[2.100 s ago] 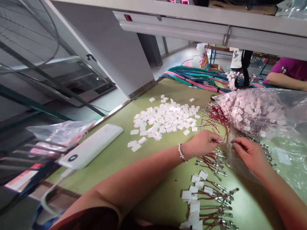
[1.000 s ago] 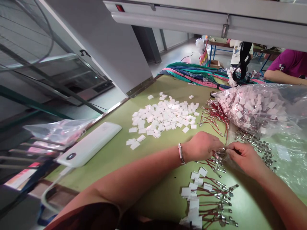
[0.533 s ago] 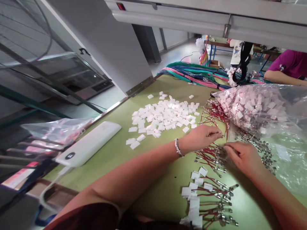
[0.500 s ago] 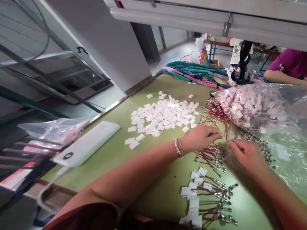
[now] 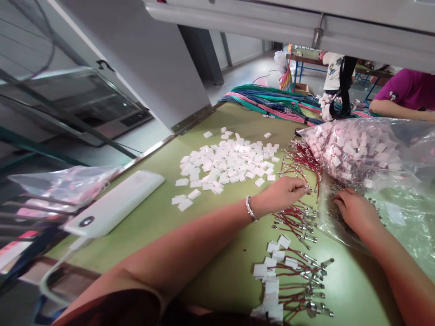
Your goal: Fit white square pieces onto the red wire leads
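Observation:
My left hand (image 5: 290, 194) is closed in a pinch, with a small metal terminal (image 5: 308, 188) showing at the fingertips. Any wire behind it is hidden by the fingers. My right hand (image 5: 358, 213) reaches over loose metal terminals (image 5: 375, 206) on clear plastic, its fingers curled together; what they hold, if anything, is hidden. Just below my left hand lie short red wires with metal ends (image 5: 294, 219). Closer to me are red wires (image 5: 299, 271) with white housings (image 5: 272, 286) on one end. More red wires (image 5: 306, 156) are bunched beyond my left hand.
Loose white housings (image 5: 227, 163) are spread across the green table (image 5: 204, 240). A clear bag of white pieces (image 5: 356, 147) stands at right. A white oblong device (image 5: 115, 203) with a cable lies at left. Bundled coloured wires (image 5: 265, 102) line the back, where a person in purple (image 5: 408, 93) sits.
My right hand has moved right, away from the left hand, onto the terminals on the plastic. The left hand stays pinched in nearly the same place. The view has shifted slightly.

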### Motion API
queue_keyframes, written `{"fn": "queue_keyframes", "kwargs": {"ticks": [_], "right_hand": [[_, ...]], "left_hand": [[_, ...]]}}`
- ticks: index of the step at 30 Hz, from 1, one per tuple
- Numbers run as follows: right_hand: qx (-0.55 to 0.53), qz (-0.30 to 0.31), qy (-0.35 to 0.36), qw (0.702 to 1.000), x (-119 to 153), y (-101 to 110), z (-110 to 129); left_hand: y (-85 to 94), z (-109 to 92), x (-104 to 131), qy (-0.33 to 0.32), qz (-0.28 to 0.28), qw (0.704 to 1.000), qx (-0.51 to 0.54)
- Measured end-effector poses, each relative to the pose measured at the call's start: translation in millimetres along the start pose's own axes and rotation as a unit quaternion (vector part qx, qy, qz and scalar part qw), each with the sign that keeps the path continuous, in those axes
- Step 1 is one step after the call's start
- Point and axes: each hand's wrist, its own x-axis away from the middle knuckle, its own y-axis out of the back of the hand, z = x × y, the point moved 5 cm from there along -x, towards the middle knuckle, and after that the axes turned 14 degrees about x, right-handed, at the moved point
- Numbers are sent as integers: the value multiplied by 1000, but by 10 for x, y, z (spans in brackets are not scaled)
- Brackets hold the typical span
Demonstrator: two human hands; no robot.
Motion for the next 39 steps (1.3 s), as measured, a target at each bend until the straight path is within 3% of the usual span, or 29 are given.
{"fn": "queue_keyframes", "kwargs": {"ticks": [4,7,10,19,24,31,34,37,39], "right_hand": [[-145,-49,0,988,66,104,71],[-321,-54,50,944,160,193,255],[-400,-57,56,913,234,216,400],[-399,-106,36,910,256,162,383],[-394,-114,66,910,267,244,407],[-454,7,87,886,292,220,469],[-454,7,75,888,271,186,470],[-412,-42,62,908,223,149,433],[-368,-76,71,924,214,131,443]], "left_hand": [[-49,31,2,5,10,1000,6],[-116,40,20,-7,31,999,-11],[-173,34,49,-16,50,998,-27],[-156,28,70,-25,48,997,-48],[-159,20,77,-29,55,993,-102],[-233,-89,166,-130,111,945,-280],[-219,-93,154,-146,131,936,-292],[-96,-117,98,-148,101,939,-294],[42,-174,72,-165,40,953,-252]]}}
